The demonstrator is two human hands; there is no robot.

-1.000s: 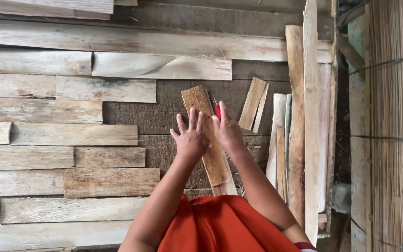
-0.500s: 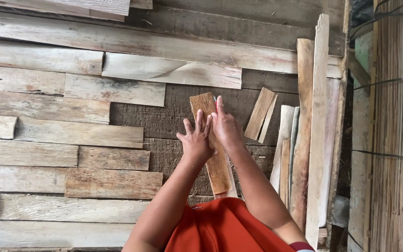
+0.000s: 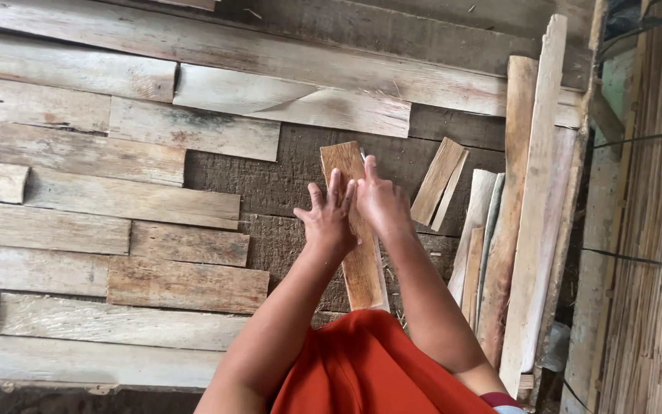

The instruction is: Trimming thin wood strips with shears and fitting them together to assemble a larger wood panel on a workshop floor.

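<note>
**Hands Drawn Together on the Plank**

While the left hand [image 3: 329, 218] had stood a little apart from its partner a second earlier, it now lay pressed against the right hand [image 3: 381, 203], the two touching over the brown wooden plank [image 3: 354, 230]. The left hand's fingers were spread flat and straight, gripping nothing, resting at the plank's left edge. The right hand was cupped on the plank's upper part, thumb stretched upward; whether it grasped anything could not be told. The plank lay tilted on the dark board floor [image 3: 285, 172], between the pale stacked boards [image 3: 155, 199] and a short offcut [image 3: 438, 182], much where it had lain before.
</note>
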